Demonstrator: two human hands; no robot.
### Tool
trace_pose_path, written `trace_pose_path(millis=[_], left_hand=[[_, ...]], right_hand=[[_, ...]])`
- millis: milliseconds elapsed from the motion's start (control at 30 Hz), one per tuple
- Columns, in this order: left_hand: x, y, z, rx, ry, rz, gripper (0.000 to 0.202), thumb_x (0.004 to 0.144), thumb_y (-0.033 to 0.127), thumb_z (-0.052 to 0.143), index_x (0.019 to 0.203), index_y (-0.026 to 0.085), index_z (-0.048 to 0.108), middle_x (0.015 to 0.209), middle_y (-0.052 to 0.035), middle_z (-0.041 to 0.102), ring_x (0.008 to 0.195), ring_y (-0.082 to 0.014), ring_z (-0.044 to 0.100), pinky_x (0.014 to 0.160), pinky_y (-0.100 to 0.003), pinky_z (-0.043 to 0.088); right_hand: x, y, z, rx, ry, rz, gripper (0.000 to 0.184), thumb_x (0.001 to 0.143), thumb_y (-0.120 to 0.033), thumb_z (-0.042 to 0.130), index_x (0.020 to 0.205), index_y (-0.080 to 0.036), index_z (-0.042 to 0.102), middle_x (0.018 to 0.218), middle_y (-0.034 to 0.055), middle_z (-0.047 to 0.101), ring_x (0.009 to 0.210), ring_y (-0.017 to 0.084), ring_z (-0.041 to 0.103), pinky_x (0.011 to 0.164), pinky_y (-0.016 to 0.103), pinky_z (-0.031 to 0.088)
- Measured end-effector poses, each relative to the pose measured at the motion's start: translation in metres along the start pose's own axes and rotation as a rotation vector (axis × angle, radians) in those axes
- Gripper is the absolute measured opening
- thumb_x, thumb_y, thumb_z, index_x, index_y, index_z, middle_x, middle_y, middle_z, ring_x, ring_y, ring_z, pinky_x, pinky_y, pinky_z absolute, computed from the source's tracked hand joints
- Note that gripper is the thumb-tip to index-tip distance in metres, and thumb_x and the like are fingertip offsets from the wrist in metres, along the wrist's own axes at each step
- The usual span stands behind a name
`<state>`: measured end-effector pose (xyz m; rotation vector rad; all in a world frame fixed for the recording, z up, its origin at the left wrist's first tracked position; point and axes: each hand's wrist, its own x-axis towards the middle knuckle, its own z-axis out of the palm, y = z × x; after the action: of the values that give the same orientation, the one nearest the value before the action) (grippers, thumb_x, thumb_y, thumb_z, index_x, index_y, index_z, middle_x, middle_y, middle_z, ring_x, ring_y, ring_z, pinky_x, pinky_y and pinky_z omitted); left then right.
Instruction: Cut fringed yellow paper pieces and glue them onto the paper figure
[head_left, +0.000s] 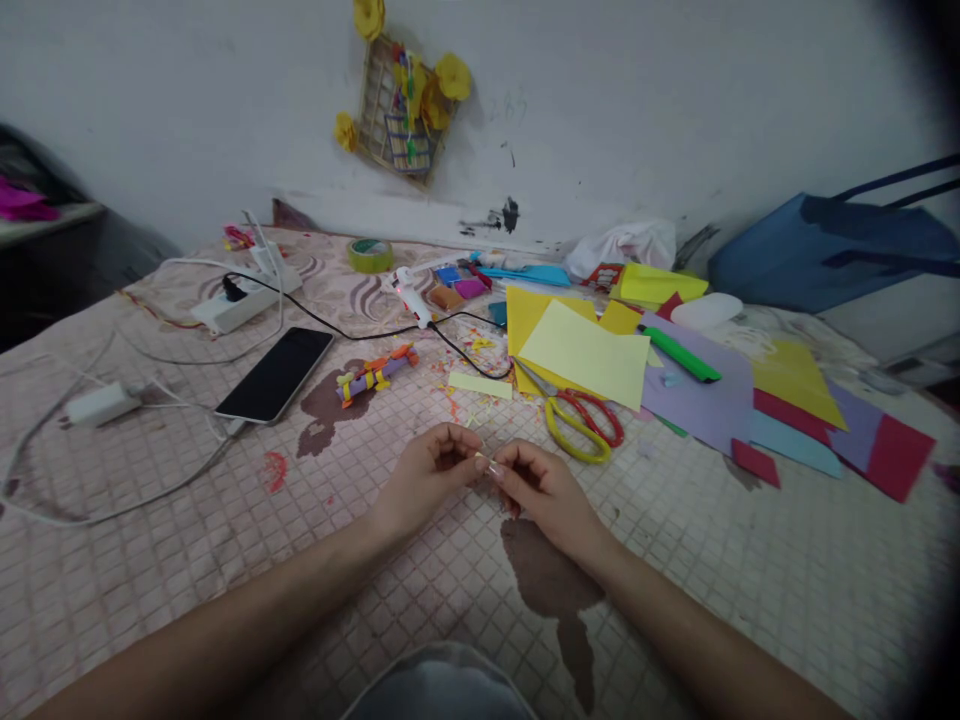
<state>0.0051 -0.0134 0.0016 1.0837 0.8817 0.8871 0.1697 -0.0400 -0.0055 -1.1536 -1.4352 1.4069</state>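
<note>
My left hand (444, 462) and my right hand (541, 486) meet over the middle of the patterned cloth. Fingertips of both are pinched on a small pale-yellow piece (484, 459), mostly hidden, so its exact shape does not show. Just beyond them lies a pale-yellow paper strip (481, 385) among small coloured scraps. To the right of that rest scissors (581, 425) with yellow and red handles, blades over the edge of a pale-yellow paper sheet (589, 350). A purple roll with orange and yellow bits (376, 376) lies beyond my left hand.
A white glue gun (413, 299) with a lit red light trails its black cable across the cloth. Left are a phone (276, 375), a charger (103, 403) and a power strip (247, 300). Green tape (370, 254) lies behind; coloured sheets and a green cutter (681, 354) spread right.
</note>
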Motion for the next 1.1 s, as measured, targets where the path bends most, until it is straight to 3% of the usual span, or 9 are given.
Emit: trace_pose_path(millis=[233,533,700,1100], left_hand=[[0.0001,0.0030,-0.0021,0.098,-0.117,-0.038,0.023,0.071,0.031,0.068,0.076,0.012,0.056,0.068,0.0013,0.058,0.063,-0.0091,0.053,0.061,-0.023,0.041],[-0.0012,0.0027,-0.0005,0.138,-0.092,-0.080,0.027,0.070,0.037,0.065,0.072,0.013,0.054,0.066,-0.0006,0.059,0.060,-0.0101,0.051,0.060,-0.024,0.040],[-0.0013,0.0043,0.0002,0.210,-0.083,-0.066,0.024,0.069,0.036,0.064,0.067,0.014,0.054,0.061,0.0014,0.055,0.057,-0.0099,0.049,0.056,-0.023,0.038],[-0.0038,0.0024,-0.0015,0.338,-0.076,0.019,0.022,0.074,0.034,0.060,0.065,0.015,0.052,0.058,0.0032,0.051,0.056,-0.0096,0.045,0.053,-0.022,0.035]], right_hand=[[-0.0012,-0.0010,-0.0015,0.001,0.024,-0.016,0.024,0.084,-0.040,0.057,0.074,-0.019,0.052,0.059,-0.0049,0.047,0.050,0.009,0.043,0.045,0.021,0.038],[-0.0021,-0.0031,-0.0001,0.039,0.032,0.000,0.035,0.089,-0.047,0.045,0.070,-0.019,0.052,0.060,-0.0023,0.052,0.049,0.009,0.047,0.045,0.021,0.040],[-0.0019,-0.0034,-0.0010,0.003,0.030,0.002,0.026,0.082,-0.041,0.058,0.073,-0.018,0.053,0.057,-0.0050,0.047,0.048,0.008,0.043,0.044,0.020,0.037],[-0.0034,-0.0043,-0.0002,-0.068,0.035,-0.021,0.022,0.085,-0.035,0.054,0.071,-0.018,0.053,0.058,-0.0043,0.046,0.050,0.009,0.042,0.045,0.021,0.036]])
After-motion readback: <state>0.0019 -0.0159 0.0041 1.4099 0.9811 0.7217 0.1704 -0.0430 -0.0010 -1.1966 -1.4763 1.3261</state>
